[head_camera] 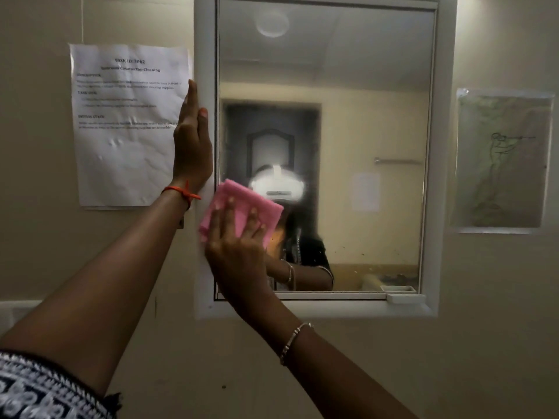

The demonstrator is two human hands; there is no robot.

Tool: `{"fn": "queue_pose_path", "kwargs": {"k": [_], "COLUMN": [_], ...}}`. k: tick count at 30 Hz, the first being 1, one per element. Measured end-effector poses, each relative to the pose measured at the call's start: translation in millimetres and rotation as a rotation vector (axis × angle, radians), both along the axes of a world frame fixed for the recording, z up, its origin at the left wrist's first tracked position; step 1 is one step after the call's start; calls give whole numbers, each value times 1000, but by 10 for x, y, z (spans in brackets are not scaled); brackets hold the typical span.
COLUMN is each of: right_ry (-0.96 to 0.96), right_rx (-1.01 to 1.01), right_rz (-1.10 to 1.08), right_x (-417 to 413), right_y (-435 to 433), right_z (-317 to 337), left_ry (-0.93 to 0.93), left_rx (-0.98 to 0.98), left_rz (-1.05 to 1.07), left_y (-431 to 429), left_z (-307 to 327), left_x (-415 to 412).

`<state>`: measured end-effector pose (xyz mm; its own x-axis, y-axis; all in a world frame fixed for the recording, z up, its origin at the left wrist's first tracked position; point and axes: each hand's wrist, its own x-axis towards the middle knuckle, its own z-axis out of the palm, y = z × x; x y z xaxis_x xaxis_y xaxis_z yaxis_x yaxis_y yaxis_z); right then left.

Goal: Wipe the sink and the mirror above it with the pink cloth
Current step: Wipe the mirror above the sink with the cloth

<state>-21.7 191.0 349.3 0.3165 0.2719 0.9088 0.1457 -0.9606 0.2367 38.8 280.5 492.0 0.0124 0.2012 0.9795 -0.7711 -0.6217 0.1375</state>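
Pressing the pink cloth (pixel 242 204) flat to the mirror (pixel 363 116) is what I have the right hand (pixel 239 246) doing. Its fingers are straight and spread over the cloth with nothing curled round it, so the hand pins it to the glass rather than gripping. The cloth sits at about 8 o'clock on the glass, its left edge lapping the white frame (pixel 205 55). The left hand (pixel 192 146) lies flat and uncurled along the frame's outer edge at 9 o'clock, thumb on the frame's face, holding nothing. I judge it is there to steady the mirror against the wiping push. A spread palm, I reckon, gives even pressure over the pad. The cloth is folded nearly square and tilted. Its slightly longer side seems to run from 10 o'clock down to 4 o'clock, one corner pointing near 12, though the hand hides its lower part. The sink is out of view. A printed sheet (pixel 127 125) hangs at the mirror's 9 o'clock, a drawing (pixel 502 158) at 3.
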Motion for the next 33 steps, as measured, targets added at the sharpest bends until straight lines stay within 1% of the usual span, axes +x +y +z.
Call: {"fn": "queue_pose_path", "kwargs": {"k": [4,8,12,16,21,25,29,33], "right_ry": [-100,-179,-230,-268,-370,-418,-395,-354], "right_rx": [-224,-380,-465,-450,-409,-376,-323,-179], "right_rz": [5,31,85,139,186,174,112,107], "right_x": [91,166,204,302,339,309,316,247], "right_y": [-16,-149,-497,-839,-1280,-1748,-2194,-2447], "right_z": [-250,-483,-551,-552,-486,-425,-428,-427], "left_ry": [-2,5,15,23,31,35,32,43], "left_rx": [8,10,8,16,21,20,12,-4], "left_rz": [9,10,14,12,28,41,39,31], "left_y": [2,0,0,6,5,5,-3,-3], "left_z": [7,0,-7,-5,-14,-16,-19,-29], "left_x": [7,5,-8,-24,-24,-31,-29,-35]}}
